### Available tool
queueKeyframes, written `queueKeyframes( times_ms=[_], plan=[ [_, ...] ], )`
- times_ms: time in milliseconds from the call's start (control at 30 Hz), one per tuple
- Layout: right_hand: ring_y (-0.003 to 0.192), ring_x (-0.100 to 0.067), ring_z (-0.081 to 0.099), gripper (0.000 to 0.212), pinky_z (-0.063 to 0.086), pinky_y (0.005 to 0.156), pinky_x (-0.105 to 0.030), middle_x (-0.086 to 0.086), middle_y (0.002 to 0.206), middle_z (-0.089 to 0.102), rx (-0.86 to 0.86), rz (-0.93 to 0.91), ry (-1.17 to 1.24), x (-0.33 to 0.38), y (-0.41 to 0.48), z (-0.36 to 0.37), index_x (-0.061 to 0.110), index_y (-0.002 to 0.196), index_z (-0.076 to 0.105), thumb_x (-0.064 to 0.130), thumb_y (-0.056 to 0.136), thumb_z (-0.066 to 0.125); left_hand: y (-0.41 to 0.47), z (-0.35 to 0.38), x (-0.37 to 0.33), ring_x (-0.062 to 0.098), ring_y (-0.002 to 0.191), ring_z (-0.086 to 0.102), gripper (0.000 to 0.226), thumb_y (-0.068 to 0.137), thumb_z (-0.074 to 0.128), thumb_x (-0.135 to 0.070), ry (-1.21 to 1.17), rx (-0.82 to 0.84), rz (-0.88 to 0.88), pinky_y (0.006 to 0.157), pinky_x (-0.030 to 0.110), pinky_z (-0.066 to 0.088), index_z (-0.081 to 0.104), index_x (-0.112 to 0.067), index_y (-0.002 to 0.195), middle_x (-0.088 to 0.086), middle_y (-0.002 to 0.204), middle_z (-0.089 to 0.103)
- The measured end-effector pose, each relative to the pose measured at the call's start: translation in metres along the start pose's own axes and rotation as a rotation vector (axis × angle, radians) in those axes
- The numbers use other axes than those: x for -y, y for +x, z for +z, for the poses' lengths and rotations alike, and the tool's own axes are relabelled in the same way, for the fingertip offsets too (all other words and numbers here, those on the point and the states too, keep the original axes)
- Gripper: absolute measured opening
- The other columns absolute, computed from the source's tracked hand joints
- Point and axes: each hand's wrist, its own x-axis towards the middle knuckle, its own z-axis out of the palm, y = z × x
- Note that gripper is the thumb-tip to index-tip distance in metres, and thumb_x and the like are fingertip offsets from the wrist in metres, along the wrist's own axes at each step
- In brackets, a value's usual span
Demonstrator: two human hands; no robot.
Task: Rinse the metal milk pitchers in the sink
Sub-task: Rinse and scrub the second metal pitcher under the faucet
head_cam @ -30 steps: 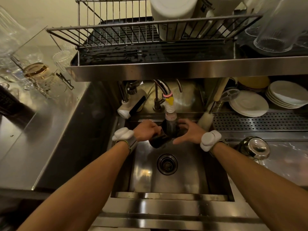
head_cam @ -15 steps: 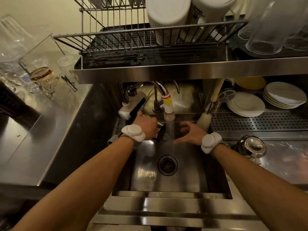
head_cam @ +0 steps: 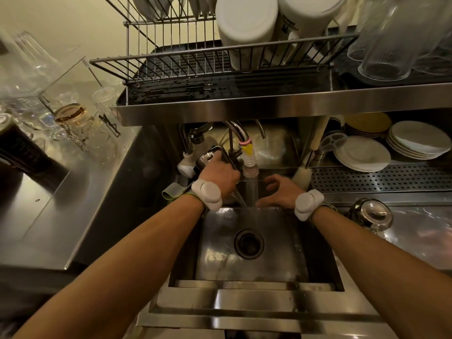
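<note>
My left hand [head_cam: 220, 176] is shut on a dark metal milk pitcher [head_cam: 208, 157], lifted and tipped at the back left of the sink [head_cam: 244, 270], just left of the tap hose [head_cam: 249, 159]. A thin stream of water spills down from under that hand. Water runs from the hose into the sink. Beside that stream, on its right, my right hand [head_cam: 278, 193] hovers with fingers spread and holds nothing. A second shiny metal pitcher [head_cam: 371, 214] stands on the counter right of the sink.
The drain [head_cam: 249, 243] sits mid-basin. A bottle brush [head_cam: 302, 176] leans at the sink's back right beside a perforated tray [head_cam: 381, 178] and stacked plates [head_cam: 362, 154]. A steel shelf with a dish rack [head_cam: 220, 69] overhangs the tap. Glasses [head_cam: 71, 118] crowd the left counter.
The pitcher was under the tap between both hands. My left hand has lifted and tipped it up and to the left; my right hand let go and stays by the stream.
</note>
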Motion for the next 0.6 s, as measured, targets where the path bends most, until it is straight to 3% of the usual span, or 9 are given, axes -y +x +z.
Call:
queueKeyframes(
  times_ms=[167, 300, 400, 500, 600],
  plan=[
    [0.099, -0.015, 0.053, 0.094, 0.042, 0.068, -0.02, -0.007, 0.126, 0.056, -0.001, -0.017, 0.001, 0.0, 0.001, -0.004, 0.016, 0.133, 0.045, 0.036, 0.052, 0.089, 0.004, 0.002, -0.003, 0.024, 0.087, 0.061, 0.02, 0.09, 0.049, -0.025, 0.064, 0.038, 0.027, 0.098, 0.042, 0.028, 0.068, -0.021, 0.09, 0.002, 0.086, 0.071],
    [0.098, -0.014, 0.054, 0.091, 0.044, 0.071, -0.02, -0.007, 0.125, 0.056, -0.003, -0.002, -0.007, -0.002, 0.001, -0.003, 0.016, 0.132, 0.045, 0.035, 0.055, 0.089, 0.007, 0.008, 0.001, 0.027, 0.088, 0.063, 0.02, 0.086, 0.051, -0.03, -0.187, 0.023, -0.11, 0.099, 0.043, 0.028, 0.065, -0.017, 0.083, 0.005, 0.085, 0.07],
    [0.107, -0.019, 0.055, 0.093, 0.048, 0.079, -0.026, -0.01, 0.128, 0.054, 0.018, 0.003, 0.013, -0.007, -0.001, -0.001, 0.014, 0.136, 0.041, 0.031, 0.058, 0.088, 0.005, 0.023, 0.007, 0.024, 0.082, 0.063, 0.031, 0.087, 0.052, -0.039, -0.662, 0.173, -0.307, 0.088, 0.039, 0.039, 0.067, -0.014, 0.079, 0.005, 0.081, 0.068],
    [0.119, -0.023, 0.052, 0.107, 0.046, 0.093, -0.033, -0.01, 0.134, 0.051, 0.019, 0.015, 0.036, -0.015, -0.003, 0.006, 0.016, 0.143, 0.03, 0.029, 0.055, 0.09, 0.0, 0.041, 0.003, 0.015, 0.069, 0.059, 0.027, 0.09, 0.057, -0.027, -1.318, 0.235, -0.46, 0.069, 0.029, 0.046, 0.068, -0.015, 0.069, 0.004, 0.074, 0.064],
    [0.129, -0.024, 0.044, 0.121, 0.039, 0.103, -0.035, -0.007, 0.142, 0.044, -0.03, -0.003, 0.107, -0.016, -0.002, 0.011, 0.018, 0.146, 0.02, 0.027, 0.05, 0.092, -0.004, 0.048, -0.004, 0.013, 0.067, 0.059, 0.027, 0.092, 0.056, -0.016, -1.737, 0.22, -0.569, 0.069, 0.027, 0.048, 0.065, -0.015, 0.066, 0.003, 0.068, 0.063]
  ],
)
